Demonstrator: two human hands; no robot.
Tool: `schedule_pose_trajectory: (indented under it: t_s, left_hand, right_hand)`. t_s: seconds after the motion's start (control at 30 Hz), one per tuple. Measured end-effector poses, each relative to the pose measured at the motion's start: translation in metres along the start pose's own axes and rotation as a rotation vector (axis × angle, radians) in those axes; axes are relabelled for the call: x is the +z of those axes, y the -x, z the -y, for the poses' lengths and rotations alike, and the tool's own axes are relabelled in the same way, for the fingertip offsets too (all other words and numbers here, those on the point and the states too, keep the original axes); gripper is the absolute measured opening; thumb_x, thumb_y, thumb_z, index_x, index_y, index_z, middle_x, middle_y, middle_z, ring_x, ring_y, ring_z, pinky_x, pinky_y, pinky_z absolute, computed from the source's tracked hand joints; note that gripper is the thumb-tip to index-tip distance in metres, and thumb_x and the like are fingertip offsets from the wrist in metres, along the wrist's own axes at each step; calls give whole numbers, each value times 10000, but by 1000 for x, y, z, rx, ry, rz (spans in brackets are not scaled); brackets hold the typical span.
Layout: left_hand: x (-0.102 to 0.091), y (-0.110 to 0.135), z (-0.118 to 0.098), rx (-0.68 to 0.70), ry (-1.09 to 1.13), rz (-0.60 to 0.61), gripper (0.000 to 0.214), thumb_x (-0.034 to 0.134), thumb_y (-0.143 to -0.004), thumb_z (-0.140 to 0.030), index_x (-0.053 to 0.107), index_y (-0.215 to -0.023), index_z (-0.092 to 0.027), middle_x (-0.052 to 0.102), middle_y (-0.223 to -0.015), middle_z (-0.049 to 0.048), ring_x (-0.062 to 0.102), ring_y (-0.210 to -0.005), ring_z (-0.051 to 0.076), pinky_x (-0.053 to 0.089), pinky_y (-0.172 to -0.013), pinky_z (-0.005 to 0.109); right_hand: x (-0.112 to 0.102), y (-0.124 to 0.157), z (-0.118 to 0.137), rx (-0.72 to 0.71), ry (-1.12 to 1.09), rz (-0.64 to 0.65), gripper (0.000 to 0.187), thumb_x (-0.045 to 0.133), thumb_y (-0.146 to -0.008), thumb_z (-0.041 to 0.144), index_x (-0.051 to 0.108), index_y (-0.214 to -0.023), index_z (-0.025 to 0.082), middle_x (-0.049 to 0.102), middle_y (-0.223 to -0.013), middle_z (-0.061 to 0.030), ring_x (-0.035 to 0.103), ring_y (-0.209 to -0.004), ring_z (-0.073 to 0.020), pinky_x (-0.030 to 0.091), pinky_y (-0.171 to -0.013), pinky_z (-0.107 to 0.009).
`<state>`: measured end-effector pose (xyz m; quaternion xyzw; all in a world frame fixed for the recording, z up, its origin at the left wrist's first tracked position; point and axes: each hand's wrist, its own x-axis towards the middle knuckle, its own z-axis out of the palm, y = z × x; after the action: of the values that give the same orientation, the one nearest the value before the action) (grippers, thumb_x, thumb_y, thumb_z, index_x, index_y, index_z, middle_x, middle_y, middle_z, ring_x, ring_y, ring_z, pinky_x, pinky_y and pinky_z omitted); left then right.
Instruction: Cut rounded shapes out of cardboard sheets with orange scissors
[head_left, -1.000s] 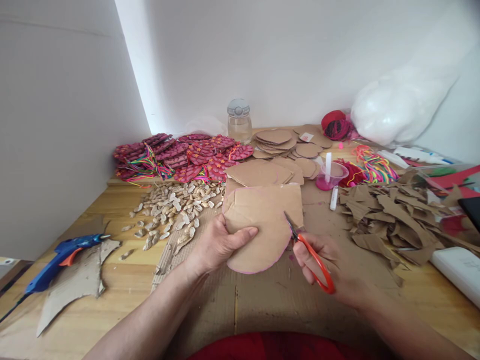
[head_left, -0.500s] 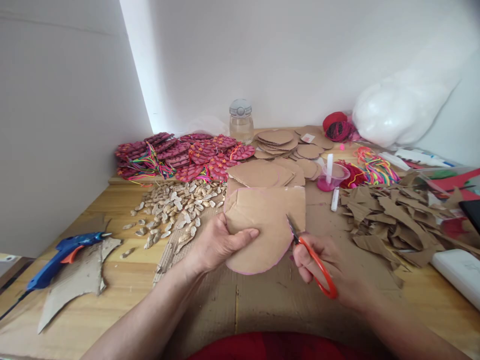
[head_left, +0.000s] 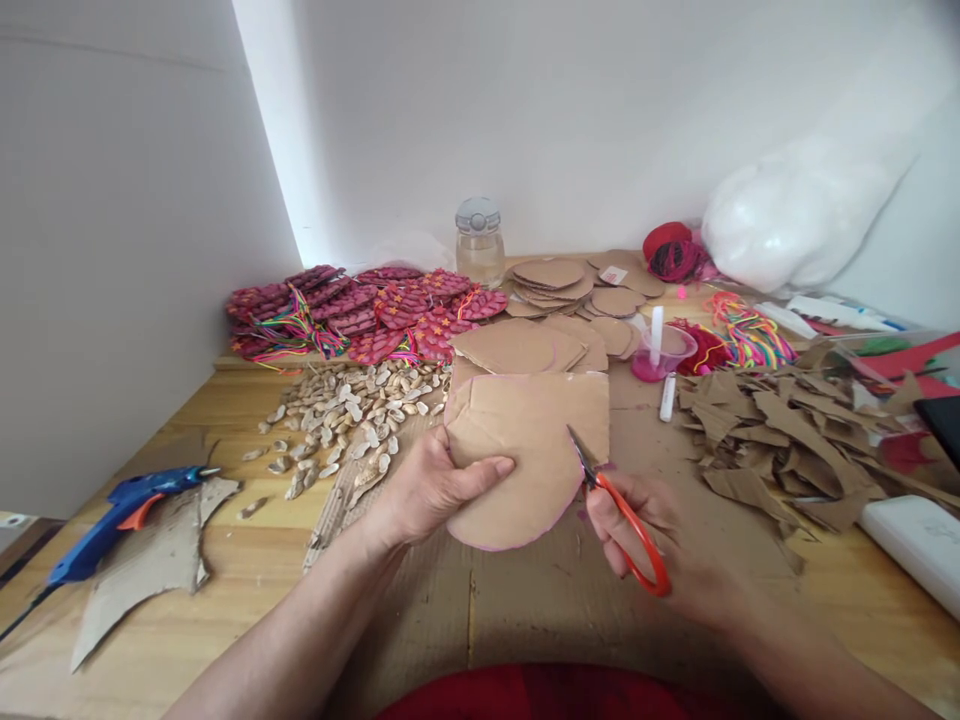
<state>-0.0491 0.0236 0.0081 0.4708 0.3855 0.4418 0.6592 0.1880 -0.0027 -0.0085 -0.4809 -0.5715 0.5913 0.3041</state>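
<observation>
A piece of cardboard [head_left: 517, 450] with a rounded lower edge and a pink drawn outline is held up in front of me. My left hand [head_left: 442, 485] grips its left side, thumb flat on the face and fingers hidden behind. In my right hand [head_left: 637, 520] are scissors with orange handles [head_left: 637, 540]. Their dark blades lie at the cardboard's right side, along the pink line; the upper blade shows over the face. Behind the held piece lie several cut cardboard shapes [head_left: 510, 345].
Peanut shells [head_left: 360, 410] spread left of the cardboard. A blue glue gun [head_left: 120, 520] rests at far left on a scrap. Cardboard offcuts [head_left: 787, 430] pile up on the right, near a pink cup [head_left: 664, 355]. A lidded jar [head_left: 480, 245] stands by the wall.
The scissor blades have moved very slightly up and left along the pink line. My left hand keeps its hold on the cardboard; the whole view has shifted a little.
</observation>
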Motion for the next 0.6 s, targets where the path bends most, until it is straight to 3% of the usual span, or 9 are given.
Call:
schedule_pose_trajectory:
  t_s: [0.27,0.4,0.6]
  left_hand:
    - [-3,0,-2,-3,-22,3,516,812,-760,-289,657,-1234,-157,721,-1217,132,702,-1047,277,570,-897,387]
    - [-5,0,-2,-32,-15,15,565,810,-763,-296,620,-1278,-158,719,-1225,130,704,-1054,281,572,-898,393]
    - [-4,1,-2,-95,-109,9,583,818,-753,-313,614,-1279,-166,726,-1218,129,708,-1040,281,579,-871,384]
  right_hand:
    - [-1,2,16,18,122,-3,551,537,-841,721,453,-604,231,474,-469,36,386,-439,-113,276,-440,-255]
    - [-2,-1,13,24,55,30,561,568,-804,742,439,-605,233,454,-455,47,372,-433,-111,273,-437,-251]
    - [-3,0,8,15,53,32,563,506,-872,706,426,-586,227,472,-458,40,375,-432,-107,275,-446,-250]
